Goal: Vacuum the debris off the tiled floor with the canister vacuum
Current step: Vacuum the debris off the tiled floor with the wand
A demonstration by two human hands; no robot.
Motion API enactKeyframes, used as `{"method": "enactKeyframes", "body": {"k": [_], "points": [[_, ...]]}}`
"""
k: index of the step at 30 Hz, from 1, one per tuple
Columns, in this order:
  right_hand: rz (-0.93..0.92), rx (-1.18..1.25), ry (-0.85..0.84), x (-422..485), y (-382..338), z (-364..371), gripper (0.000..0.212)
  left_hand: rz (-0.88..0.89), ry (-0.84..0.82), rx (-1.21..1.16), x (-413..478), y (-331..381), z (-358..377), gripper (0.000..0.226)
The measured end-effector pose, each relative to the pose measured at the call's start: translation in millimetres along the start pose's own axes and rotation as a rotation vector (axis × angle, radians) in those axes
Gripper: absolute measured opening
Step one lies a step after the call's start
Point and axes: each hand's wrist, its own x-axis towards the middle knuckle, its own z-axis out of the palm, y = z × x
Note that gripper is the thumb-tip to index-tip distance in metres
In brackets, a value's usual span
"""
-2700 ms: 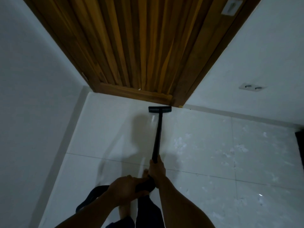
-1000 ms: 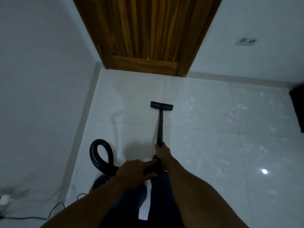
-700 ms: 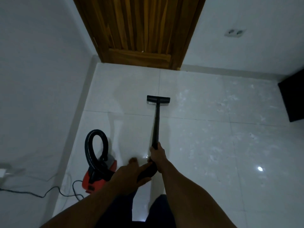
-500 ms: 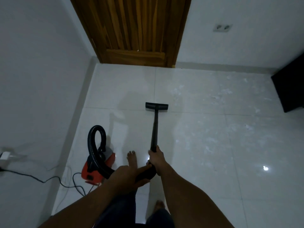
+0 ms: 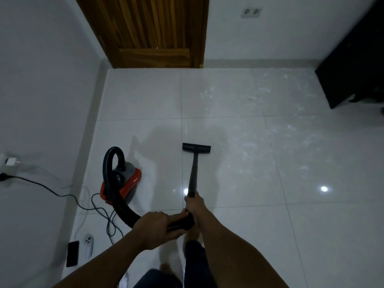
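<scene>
At far left, black power cord (image 5: 52, 190) trailing from the wall across the tiled floor (image 5: 141, 100) to the red canister vacuum (image 5: 129, 178), parked near the left wall. Grips the hose (image 5: 119, 206) end with the left hand (image 5: 154, 228), fingers curled round it. Holds the wand (image 5: 193, 173) with the right hand (image 5: 194, 206), fingers wrapped close together. Rests the floor nozzle (image 5: 196, 148) on the tile, just left of white debris (image 5: 249, 150) scattered toward black furniture (image 5: 353, 69) at far right.

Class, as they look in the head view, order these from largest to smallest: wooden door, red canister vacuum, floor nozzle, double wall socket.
1. wooden door
2. red canister vacuum
3. floor nozzle and double wall socket: nearly alike; the socket is farther off, so left unranked.
</scene>
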Motion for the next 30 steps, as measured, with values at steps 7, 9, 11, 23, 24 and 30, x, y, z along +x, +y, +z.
{"method": "enactKeyframes", "body": {"k": [7,9,11,23,24,30], "points": [[0.011,-0.133,0.016,-72,75,2,0.042,0.049,0.003,0.050,-79,35,53,0.056],[0.029,-0.207,0.030,-84,100,7,0.044,0.058,0.001,0.055,-100,42,71,0.056],[0.057,-0.228,0.034,-104,129,10,0.042,0.061,0.007,0.070,-126,49,91,0.059],[0.146,-0.003,0.121,-192,233,-26,0.029,0.162,-0.021,0.048,-200,108,163,0.069],[0.151,0.002,0.129,-194,235,-33,0.023,0.173,-0.017,0.055,-196,113,165,0.065],[0.146,-0.039,0.132,-186,235,-81,0.035,0.196,-0.012,0.065,-165,145,167,0.057]]}}
